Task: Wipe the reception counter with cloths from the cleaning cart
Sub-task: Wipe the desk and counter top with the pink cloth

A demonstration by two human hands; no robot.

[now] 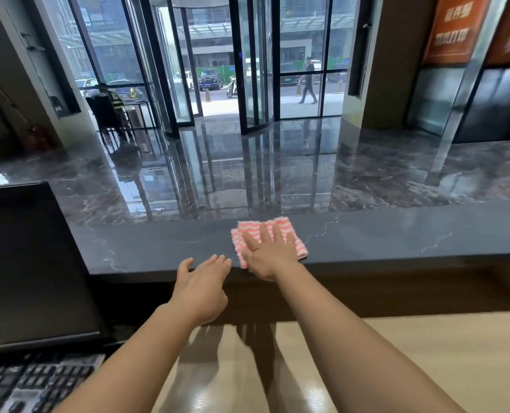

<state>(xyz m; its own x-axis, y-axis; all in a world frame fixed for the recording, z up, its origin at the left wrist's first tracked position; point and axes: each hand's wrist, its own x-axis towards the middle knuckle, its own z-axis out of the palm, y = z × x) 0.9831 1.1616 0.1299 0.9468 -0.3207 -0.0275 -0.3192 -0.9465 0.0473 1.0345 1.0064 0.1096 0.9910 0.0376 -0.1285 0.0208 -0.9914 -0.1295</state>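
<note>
Two bare arms [352, 353] reach over a desk [441, 353] to a dark counter [396, 236].
Right hand [270, 251] lies flat, fingers spread straight, on a pink-striped cloth [247, 229] at the counter's near edge. Left hand [201, 289], just beside it, has relaxed straight fingers holding nothing, tips at the counter's edge. A keyboard [24, 386] and monitor [30, 263] sit at left.

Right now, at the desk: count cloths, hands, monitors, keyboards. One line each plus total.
Cloths: 1, the pink-and-white cloth flat on the counter
Hands: 2, right hand pressing flat on the cloth, left hand empty at the counter edge
Monitors: 1, the monitor
Keyboards: 1, the keyboard
Total: 5
</note>
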